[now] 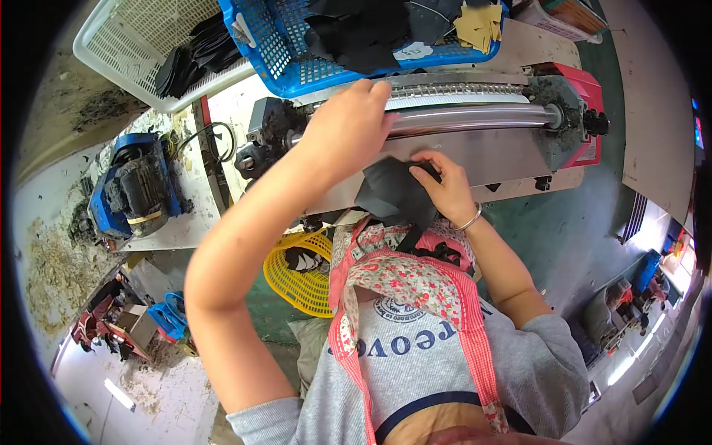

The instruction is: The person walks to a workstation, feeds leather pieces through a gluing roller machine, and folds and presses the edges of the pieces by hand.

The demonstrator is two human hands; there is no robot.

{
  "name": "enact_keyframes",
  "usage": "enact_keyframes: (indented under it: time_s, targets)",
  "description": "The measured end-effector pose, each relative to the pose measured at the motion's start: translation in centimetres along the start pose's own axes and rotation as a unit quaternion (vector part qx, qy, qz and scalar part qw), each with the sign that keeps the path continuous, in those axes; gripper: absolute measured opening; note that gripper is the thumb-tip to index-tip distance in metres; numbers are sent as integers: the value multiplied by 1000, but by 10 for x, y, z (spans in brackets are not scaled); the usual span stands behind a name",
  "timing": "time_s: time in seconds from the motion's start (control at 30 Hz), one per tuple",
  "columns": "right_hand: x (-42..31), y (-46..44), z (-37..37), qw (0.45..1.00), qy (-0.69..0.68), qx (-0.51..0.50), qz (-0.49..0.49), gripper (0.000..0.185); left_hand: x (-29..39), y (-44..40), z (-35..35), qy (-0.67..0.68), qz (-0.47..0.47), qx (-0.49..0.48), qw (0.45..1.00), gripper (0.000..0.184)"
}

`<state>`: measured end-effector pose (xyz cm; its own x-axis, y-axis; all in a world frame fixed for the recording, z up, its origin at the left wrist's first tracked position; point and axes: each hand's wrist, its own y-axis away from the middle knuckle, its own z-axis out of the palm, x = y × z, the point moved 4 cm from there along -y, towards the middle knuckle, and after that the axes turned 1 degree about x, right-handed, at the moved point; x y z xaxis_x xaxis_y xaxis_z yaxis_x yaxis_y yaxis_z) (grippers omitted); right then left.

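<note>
My right hand point(445, 185) is closed on the edge of a stack of thin black pieces point(393, 189), with the thumb on top. The stack is in front of the machine's metal plate, just above my apron. My left hand point(352, 122) reaches over the left part of the shiny metal roller point(475, 119). Its fingers are curled together near the back of the roller, and what they hold, if anything, is hidden.
Behind the machine, a blue basket point(293, 83) holds black pieces and yellowish ones. A white basket point(111, 74) with black pieces stands at the upper left. A blue motor point(133, 185) lies left, and a yellow basket point(285, 278) is below the table edge.
</note>
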<state>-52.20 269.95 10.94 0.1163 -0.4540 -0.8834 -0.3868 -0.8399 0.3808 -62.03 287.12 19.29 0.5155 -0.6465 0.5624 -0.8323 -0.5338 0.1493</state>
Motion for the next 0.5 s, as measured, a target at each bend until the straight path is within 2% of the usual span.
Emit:
enact_keyframes:
  time_s: [0.03, 0.13, 0.2, 0.23, 0.27, 0.33, 0.37, 0.4, 0.43, 0.5]
  targets:
    - [-4, 1, 0, 999, 15, -20, -21, 24, -1, -8, 7, -15, -2, -48, 999, 32]
    - [-24, 1, -4, 993, 27, -86, -74, 26, 7, -11, 17, -11, 86, -119, 989, 42]
    - [-31, 5, -8, 990, 1, -120, -73, 27, 18, 7, 20, 77, 133, -131, 979, 54]
    - [-33, 8, -9, 983, -18, -109, -145, 29, 21, 19, 24, 103, 155, -122, 975, 52]
    - [-37, 7, -9, 983, -26, -114, -140, 30, 24, 30, 30, 133, 179, -115, 968, 51]
    - [-54, 7, -11, 984, -41, -121, -124, 32, 14, 52, 48, 201, 65, -217, 953, 47]
    - [-62, -4, -18, 986, -19, -86, -143, 34, 8, 61, 54, 231, 8, -265, 936, 45]
    - [-74, -20, -29, 956, 126, 1, -263, 34, 4, 67, 57, 252, -12, -295, 922, 43]
    - [-89, -35, -37, 891, 271, 93, -353, 38, 1, 74, 59, 272, -34, -324, 905, 42]
    - [-97, -62, -36, 825, 428, 131, -345, 47, 1, 89, 71, 297, -50, -375, 877, 44]
